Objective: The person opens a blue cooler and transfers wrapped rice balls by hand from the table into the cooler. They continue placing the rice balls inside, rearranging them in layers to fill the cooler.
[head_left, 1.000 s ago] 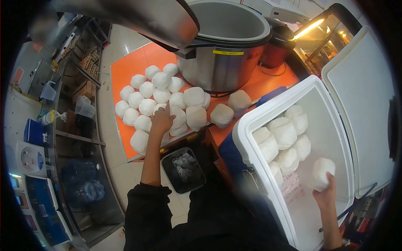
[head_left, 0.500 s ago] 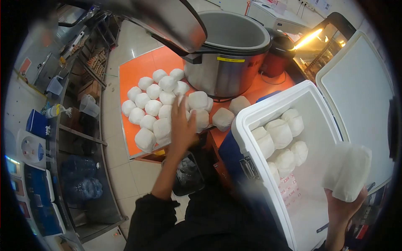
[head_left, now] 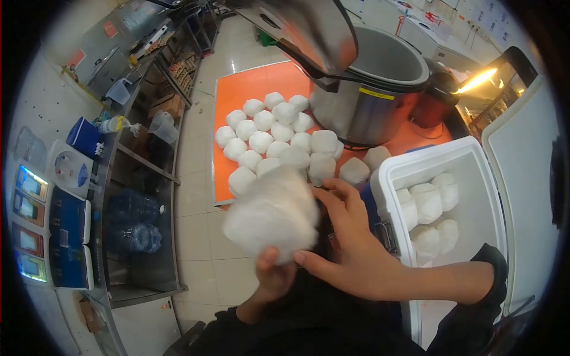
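Note:
A pair of large white wrapped bundles (head_left: 270, 207), smeared by motion, is held in front of me over the near edge of the orange tabletop. My left hand (head_left: 276, 276) grips it from below, thumb up against its front. From the right, my right hand (head_left: 362, 252) curves around its side, thumb and fingertips at its surface. Behind, many smaller white wrapped balls (head_left: 261, 141) lie in rows on the orange tabletop (head_left: 237, 89). Several larger bundles (head_left: 354, 172) sit near the cooker. More bundles (head_left: 425, 202) are packed inside a blue-and-white cooler (head_left: 387, 172).
A large steel rice cooker (head_left: 350, 107) stands on the tabletop with its lid (head_left: 309, 35) raised. The cooler's lid (head_left: 522, 142) is swung up on the right. A lit warming case (head_left: 487, 89) stands behind. Steel shelving (head_left: 136, 202) with water bottles (head_left: 139, 237) lines the left.
My right hand has come from over the cooler to the middle with its bundles. My left hand has left the pile and drawn back under them. The view has swung right.

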Demonstrator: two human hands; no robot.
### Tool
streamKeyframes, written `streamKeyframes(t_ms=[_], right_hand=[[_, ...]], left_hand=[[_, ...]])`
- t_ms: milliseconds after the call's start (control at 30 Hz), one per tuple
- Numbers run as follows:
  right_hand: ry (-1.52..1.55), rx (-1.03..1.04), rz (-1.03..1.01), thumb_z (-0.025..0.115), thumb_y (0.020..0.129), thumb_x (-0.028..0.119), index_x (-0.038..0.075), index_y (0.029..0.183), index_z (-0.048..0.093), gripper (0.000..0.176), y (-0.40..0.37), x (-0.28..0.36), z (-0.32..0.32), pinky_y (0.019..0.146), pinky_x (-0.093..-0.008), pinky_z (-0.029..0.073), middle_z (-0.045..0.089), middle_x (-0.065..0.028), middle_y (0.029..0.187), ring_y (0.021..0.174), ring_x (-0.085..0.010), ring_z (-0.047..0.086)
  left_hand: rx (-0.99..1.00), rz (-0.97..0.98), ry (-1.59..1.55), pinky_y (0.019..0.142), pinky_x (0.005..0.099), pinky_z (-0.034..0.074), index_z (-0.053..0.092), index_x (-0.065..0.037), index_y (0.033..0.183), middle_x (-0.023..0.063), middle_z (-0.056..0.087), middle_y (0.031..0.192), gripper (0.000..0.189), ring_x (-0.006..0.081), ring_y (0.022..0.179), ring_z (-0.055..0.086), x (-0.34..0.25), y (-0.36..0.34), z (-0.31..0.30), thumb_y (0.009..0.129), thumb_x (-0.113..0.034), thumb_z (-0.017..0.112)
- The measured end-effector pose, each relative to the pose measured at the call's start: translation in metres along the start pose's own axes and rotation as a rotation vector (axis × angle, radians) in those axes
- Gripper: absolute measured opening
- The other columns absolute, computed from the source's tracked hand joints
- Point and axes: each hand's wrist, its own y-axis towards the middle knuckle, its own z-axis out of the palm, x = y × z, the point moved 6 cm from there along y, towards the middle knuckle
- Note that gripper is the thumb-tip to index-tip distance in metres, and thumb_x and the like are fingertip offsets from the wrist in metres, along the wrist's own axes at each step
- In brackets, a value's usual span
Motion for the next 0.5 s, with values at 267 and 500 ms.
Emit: streamKeyframes(t_ms=[267,500], right_hand=[[0.608,0.413,0.5,0.057,0.078,0.008,0.001,0.113,0.041,0.039,-0.076,-0.015,-0.028,0.083,-0.03,0.041,0.046,-0.0108,0.108,0.102,-0.0195,0.047],[0.121,0.623,0.202,0.058,0.08,0.022,0.003,0.114,0.045,0.042,-0.137,0.011,-0.068,0.076,-0.0303,0.044,0.049,-0.0145,0.109,0.094,-0.0228,0.053]], left_hand=[[-0.564,0.021,0.63,0.086,0.0353,0.037,0.039,-0.004,0.121,0.0079,0.046,0.118,0.059,0.0214,0.107,0.045,-0.049,0.128,-0.215,0.075,-0.037,0.056],[-0.338,-0.418,0.195,0.09,0.0431,0.038,0.038,-0.003,0.122,0.0119,0.047,0.118,0.054,0.0288,0.107,0.046,0.043,0.227,-0.309,0.079,-0.033,0.053]])
